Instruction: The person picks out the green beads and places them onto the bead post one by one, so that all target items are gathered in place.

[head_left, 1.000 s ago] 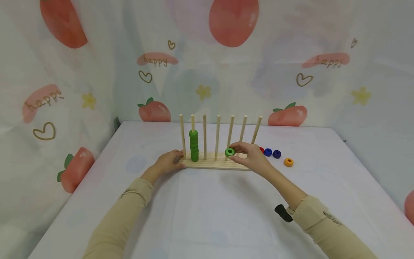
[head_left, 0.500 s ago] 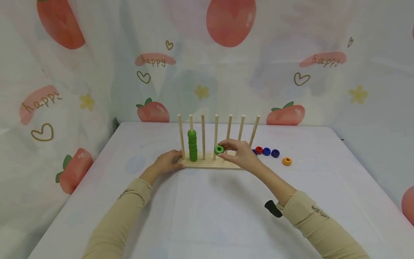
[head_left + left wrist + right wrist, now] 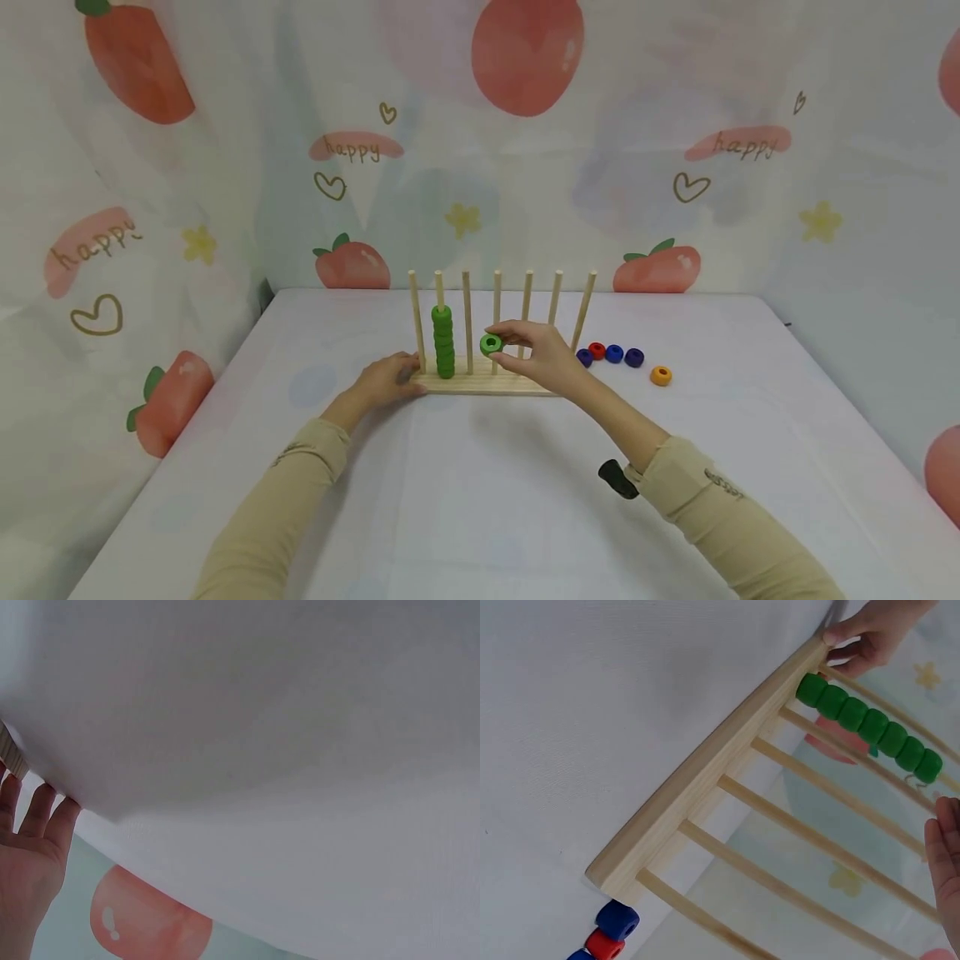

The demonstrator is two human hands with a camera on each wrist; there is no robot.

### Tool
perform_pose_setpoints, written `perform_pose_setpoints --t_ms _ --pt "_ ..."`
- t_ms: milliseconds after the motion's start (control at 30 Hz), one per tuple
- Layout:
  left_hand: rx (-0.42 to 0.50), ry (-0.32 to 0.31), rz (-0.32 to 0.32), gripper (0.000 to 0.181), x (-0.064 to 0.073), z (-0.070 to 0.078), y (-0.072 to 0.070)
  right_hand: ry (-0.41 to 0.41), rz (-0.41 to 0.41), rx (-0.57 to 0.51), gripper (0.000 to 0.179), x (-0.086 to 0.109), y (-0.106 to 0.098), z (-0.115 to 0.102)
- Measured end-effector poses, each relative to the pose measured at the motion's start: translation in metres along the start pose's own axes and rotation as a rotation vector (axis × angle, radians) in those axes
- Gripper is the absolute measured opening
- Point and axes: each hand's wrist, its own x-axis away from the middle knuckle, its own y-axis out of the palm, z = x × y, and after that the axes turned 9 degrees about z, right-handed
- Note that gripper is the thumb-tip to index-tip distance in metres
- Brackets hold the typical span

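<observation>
Near the table's back stands a wooden peg rack (image 3: 468, 385) with a row of upright pegs. Stacked green beads (image 3: 444, 343) fill most of its second peg from the left. My left hand (image 3: 382, 382) holds the left end of the rack's base, thumb at the front. Between thumb and fingers, my right hand (image 3: 546, 357) pinches a loose green bead (image 3: 484, 347) in front of the middle pegs, its hole facing the head camera. In the right wrist view only part of the right hand (image 3: 946, 862) shows, and that bead is out of sight.
Right of the rack lie a red bead (image 3: 597, 351), a blue bead (image 3: 614, 353), dark blue beads (image 3: 633, 357) and an orange bead (image 3: 661, 376). A black object (image 3: 618, 479) sits at the right wrist. Printed cloth (image 3: 525, 208) hangs behind the table.
My right hand has moved left with the green bead, from the pegs on the right toward the stack. The left hand stays at the rack's end. The head view has shifted slightly.
</observation>
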Motion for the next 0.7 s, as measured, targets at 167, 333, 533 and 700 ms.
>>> perform_pose_setpoints --t_ms 167,333,533,700 --pt "0.008 -0.004 -0.001 0.061 0.002 -0.002 -0.001 -0.043 0.000 -0.003 0.033 -0.007 0.005 -0.004" --pt "0.008 -0.013 -0.005 0.062 0.000 -0.003 0.001 -0.064 0.015 -0.013 0.032 -0.016 0.008 -0.007" --pt "-0.004 -0.006 -0.003 0.062 -0.001 -0.004 0.004 -0.045 0.033 -0.033 0.032 -0.025 0.011 -0.014" --pt "-0.025 0.016 0.009 0.059 -0.001 -0.002 0.000 -0.013 0.052 -0.063 0.033 -0.034 0.013 -0.019"
